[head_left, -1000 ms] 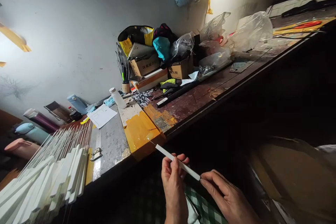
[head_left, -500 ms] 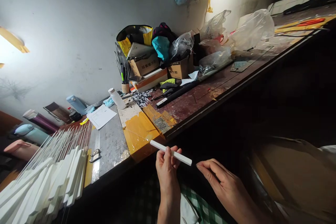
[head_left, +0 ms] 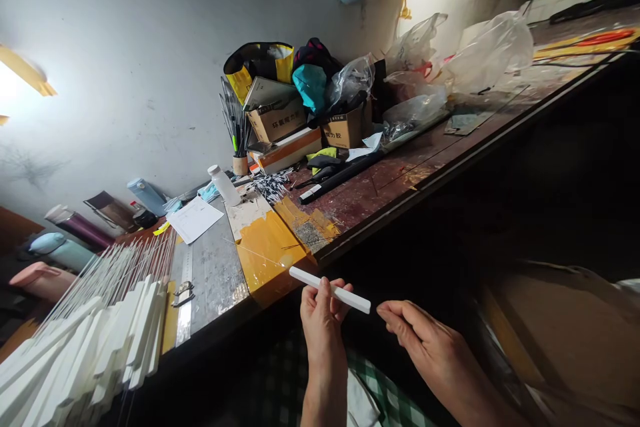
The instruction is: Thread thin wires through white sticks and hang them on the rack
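Note:
My left hand (head_left: pixel 323 330) pinches a white stick (head_left: pixel 353 299) between thumb and fingers, held slanting in front of the table's edge. From its far end a thin, pale rod (head_left: pixel 260 255) seems to run out over the tape-covered block (head_left: pixel 273 253). Just off the stick's near end is my right hand (head_left: pixel 425 337), thumb and forefinger pressed together; whatever they pinch is too small to make out. A pile of similar white sticks (head_left: pixel 115 333) with thin rods (head_left: pixel 135 260) lies at the left.
On the table stand a white bottle (head_left: pixel 224 185), a paper sheet (head_left: pixel 195 220) and a heap of small black-and-white pieces (head_left: pixel 273 185). Cardboard boxes (head_left: pixel 345 130) and plastic bags (head_left: pixel 490 57) line the back. A large brown box-like object (head_left: pixel 570 340) is at the lower right.
Both hands and the white stick appear slightly further right, while the whole view has shifted a little too. The grip on the stick is the same.

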Tool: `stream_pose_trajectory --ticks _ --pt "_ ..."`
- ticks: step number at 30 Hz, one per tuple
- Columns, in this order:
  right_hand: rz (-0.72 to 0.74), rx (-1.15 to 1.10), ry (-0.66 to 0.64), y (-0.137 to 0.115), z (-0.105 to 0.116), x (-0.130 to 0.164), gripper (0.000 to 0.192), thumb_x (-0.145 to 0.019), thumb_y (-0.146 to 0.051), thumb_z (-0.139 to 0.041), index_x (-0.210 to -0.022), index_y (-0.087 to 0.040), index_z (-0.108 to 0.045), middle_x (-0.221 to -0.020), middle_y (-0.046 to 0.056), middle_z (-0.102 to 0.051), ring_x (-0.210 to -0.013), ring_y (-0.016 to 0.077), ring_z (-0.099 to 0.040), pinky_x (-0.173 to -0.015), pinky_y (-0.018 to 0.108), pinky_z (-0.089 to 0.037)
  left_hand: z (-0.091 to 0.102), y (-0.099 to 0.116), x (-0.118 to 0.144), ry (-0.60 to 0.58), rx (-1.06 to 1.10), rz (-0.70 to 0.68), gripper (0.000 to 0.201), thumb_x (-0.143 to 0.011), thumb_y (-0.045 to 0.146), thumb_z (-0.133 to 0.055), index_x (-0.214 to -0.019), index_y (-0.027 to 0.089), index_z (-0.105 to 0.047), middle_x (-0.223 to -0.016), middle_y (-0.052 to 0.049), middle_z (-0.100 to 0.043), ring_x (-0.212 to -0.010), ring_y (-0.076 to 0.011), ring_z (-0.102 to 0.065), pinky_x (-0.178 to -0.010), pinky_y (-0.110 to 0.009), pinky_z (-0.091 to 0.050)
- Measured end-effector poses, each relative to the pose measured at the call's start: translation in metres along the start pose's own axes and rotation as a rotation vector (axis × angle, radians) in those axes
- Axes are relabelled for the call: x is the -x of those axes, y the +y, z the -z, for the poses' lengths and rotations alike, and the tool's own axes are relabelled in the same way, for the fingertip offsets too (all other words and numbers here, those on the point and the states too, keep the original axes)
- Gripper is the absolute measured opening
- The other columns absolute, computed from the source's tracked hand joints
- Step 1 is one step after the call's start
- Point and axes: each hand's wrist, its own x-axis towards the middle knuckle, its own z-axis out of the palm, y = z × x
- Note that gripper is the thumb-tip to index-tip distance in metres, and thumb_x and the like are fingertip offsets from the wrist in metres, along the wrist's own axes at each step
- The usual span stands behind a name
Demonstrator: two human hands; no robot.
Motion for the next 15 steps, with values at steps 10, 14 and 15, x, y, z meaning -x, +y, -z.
stream_pose_trajectory --ticks 10,14,15 --pt "-0.064 -0.052 -0.110 -0.001 -0.003 0.001 0.023 -0.101 -0.029 -0.040 -0.088 -0.024 -0.058 -0.079 -0.001 -0.059 -0.066 0.0113 -0.061 -0.061 0.021 -0.050 -0.001 0.000 0.003 -0.010 -0.011 0.016 0.025 -0.084 0.033 -0.070 -0.084 0.014 -0.052 -0.080 -0.006 -0.071 -0.075 -0.0195 -0.072 -0.068 -0.029 -0.055" --pt "-0.088 -0.071 -0.134 0.002 -0.007 0.003 0.022 -0.101 -0.030 -0.039 -0.089 -0.024 -0.056 -0.080 -0.001 -0.058 -0.066 0.0117 -0.060 -0.062 0.022 -0.049 -0.003 -0.001 0.004 -0.005 -0.012 0.018 0.025 -0.084 0.033 -0.069 -0.084 0.014 -0.053 -0.081 -0.006 -0.070 -0.074 -0.0195 -0.072 -0.067 -0.028 -0.055" --pt "-0.078 -0.072 -0.119 0.002 -0.007 0.003 0.019 -0.101 -0.031 -0.041 -0.091 -0.024 -0.056 -0.082 -0.001 -0.058 -0.069 0.0121 -0.061 -0.064 0.022 -0.049 -0.003 0.000 0.004 -0.005 -0.010 0.015 0.026 -0.084 0.034 -0.070 -0.084 0.014 -0.053 -0.081 -0.006 -0.070 -0.074 -0.0195 -0.072 -0.067 -0.028 -0.055"
